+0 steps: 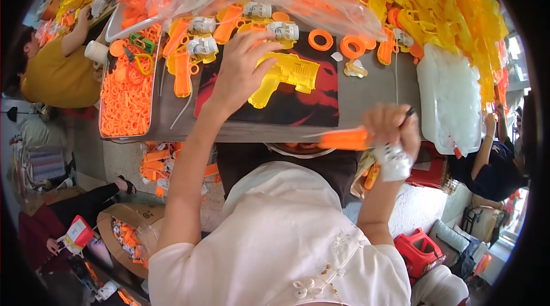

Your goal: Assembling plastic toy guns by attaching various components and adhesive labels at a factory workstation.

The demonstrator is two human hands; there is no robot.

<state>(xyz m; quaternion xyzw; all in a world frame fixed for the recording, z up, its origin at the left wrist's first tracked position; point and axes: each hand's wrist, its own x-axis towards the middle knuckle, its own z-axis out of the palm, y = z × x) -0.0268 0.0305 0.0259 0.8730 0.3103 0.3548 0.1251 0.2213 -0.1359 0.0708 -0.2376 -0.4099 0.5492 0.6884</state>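
My left hand [242,65] hovers above the table with its fingers spread, beside a translucent yellow toy-gun shell [293,72]. That shell lies on a dark mat with red patches [323,108]. Off the table's front edge, to the right, my right hand [391,125] is closed and smeared by motion. It grips an orange toy-gun part [345,139], and a white printed cylinder [393,163] shows just below the hand. A dark tip [409,112] sticks up by the fingers; its kind is unclear. Beyond my left hand lie several yellow-and-orange toy-gun assemblies [182,72] with white cylinders.
A bin of small orange parts [126,100] stands at the left, with yellow-handled cutters [140,64] on it. Orange rings [320,40] lie past the mat. Yellow shells [441,11] are heaped far right, behind a tub of clear parts [451,100]. Other people sit on both sides.
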